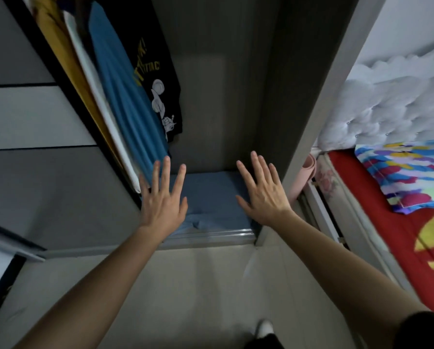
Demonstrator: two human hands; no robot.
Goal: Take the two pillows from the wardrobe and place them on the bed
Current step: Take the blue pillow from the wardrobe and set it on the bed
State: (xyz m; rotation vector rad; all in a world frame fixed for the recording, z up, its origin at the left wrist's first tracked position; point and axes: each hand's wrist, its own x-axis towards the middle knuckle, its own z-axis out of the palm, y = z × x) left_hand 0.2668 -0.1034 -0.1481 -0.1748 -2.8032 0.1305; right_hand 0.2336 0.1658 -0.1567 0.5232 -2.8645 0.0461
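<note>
A blue pillow [212, 197] lies flat on the floor of the open wardrobe [226, 96], filling the bottom between its walls. My left hand [163, 200] hovers over the pillow's left end, fingers spread, holding nothing. My right hand [263, 192] is stretched out over its right end, also spread and empty. Whether either palm touches the fabric is unclear. A colourful pillow [407, 172] rests on the bed [397, 238] with the red cover at the right.
Hanging clothes, a blue shirt [125, 102] and a black printed one [158, 71], dangle above my left hand. The wardrobe's grey side panel [319, 109] separates it from the bed. A sliding-door track [210, 235] edges the opening. Light floor [185, 285] lies below.
</note>
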